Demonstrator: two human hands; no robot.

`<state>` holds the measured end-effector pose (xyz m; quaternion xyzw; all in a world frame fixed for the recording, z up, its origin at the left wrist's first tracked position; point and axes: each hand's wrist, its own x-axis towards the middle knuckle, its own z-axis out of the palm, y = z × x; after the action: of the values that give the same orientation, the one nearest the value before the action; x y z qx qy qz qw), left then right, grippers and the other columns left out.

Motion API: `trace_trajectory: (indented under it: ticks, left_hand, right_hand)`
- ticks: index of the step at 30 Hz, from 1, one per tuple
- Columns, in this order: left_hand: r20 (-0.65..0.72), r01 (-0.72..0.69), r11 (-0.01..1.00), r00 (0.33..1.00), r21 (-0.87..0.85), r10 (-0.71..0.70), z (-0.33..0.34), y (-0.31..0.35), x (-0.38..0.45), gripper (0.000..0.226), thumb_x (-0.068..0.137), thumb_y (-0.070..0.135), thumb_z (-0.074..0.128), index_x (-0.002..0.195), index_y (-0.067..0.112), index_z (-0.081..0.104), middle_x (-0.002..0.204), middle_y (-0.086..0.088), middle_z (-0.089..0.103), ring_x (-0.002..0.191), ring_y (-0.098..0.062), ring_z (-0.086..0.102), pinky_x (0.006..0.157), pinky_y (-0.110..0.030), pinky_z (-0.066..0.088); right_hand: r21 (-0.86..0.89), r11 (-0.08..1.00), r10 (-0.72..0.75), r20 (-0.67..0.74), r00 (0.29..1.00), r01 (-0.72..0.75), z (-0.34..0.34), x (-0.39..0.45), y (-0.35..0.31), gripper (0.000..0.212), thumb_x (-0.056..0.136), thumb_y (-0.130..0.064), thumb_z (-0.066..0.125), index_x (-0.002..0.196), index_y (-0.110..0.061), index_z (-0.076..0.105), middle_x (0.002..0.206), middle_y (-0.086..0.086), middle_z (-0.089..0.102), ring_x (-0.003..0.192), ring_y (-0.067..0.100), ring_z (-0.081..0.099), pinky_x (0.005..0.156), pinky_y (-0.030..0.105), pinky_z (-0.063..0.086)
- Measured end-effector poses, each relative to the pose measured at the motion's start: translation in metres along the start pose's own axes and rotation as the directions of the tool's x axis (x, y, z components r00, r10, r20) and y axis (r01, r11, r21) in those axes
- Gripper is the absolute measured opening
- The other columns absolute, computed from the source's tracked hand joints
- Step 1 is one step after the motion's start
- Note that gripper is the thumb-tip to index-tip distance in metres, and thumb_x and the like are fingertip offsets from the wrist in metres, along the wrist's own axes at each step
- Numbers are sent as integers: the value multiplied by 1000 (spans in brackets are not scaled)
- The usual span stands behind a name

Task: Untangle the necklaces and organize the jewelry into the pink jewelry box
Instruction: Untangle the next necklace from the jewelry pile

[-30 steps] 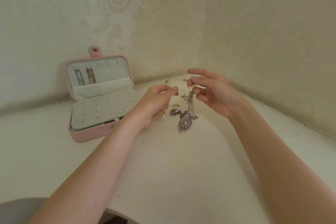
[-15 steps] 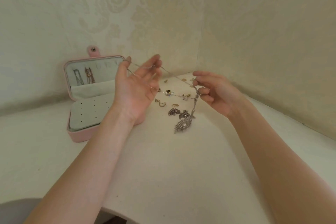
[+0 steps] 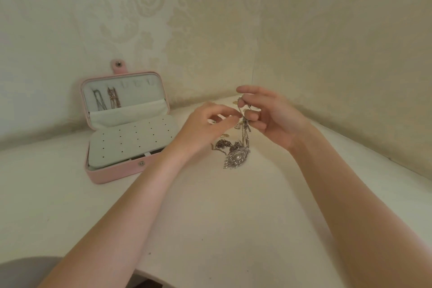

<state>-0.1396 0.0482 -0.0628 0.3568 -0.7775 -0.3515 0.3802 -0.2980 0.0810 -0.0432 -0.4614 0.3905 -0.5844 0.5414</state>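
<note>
Two hands: both raised above the white tabletop [image 3: 210, 217], forearms reaching in from the near edge, fingertips meeting over the jewellery.
Right hand [image 3: 273, 117]: palm turned leftward, index finger stretched out on top, thumb and other fingers curled, pinching the silver link chain [image 3: 245, 128] near its upper end.
Left hand [image 3: 205, 124]: knuckles up, fingers bent, tips at the same chain; whether it truly grips it, I cannot tell.
Silver feather-shaped pendant [image 3: 237, 158]: lies on the table under the hands, chain rising from it.
Tangled dark chains [image 3: 224, 145]: just beside the pendant.
Pink rectangular jewelry box [image 3: 117, 170]: open, left of the hands, two necklaces [image 3: 106, 98] hanging in its lid.
</note>
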Motion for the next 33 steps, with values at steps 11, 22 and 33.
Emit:
trace_trajectory:
  ticks: [11, 22, 33]
  left_hand:
    - [38, 82, 955, 997, -284, -74, 3, 3, -1, 7, 81, 11, 69, 81, 18, 70, 68, 15, 68, 63, 4, 58, 61, -10, 46]
    - [49, 286, 782, 949, -553, -312, -2, 0, 1, 8, 85, 10, 64, 78, 12, 68, 62, 5, 68, 58, -2, 63, 60, -13, 53]
    - [21, 296, 831, 945, -472, -325, -4, -1, 2, 10, 85, 14, 64, 76, 15, 68, 64, 7, 66, 61, -1, 62, 61, -14, 52]
  right_hand:
    - [-15, 999, -41, 53, 998, 42, -1, 1, 1, 14, 90, -4, 53, 95, -13, 61, 71, -2, 64, 55, 8, 55, 47, 17, 37]
    - [-294, 955, -84, -110, 990, 48, -6, 5, 9, 2, 86, -11, 64, 85, -10, 64, 82, 3, 63, 72, 13, 57, 56, 18, 46]
    - [-439, 899, -9, 14, 1000, 14, -1, 3, 14, 10, 79, -5, 70, 72, -7, 64, 66, 1, 62, 62, 8, 56, 60, 19, 46]
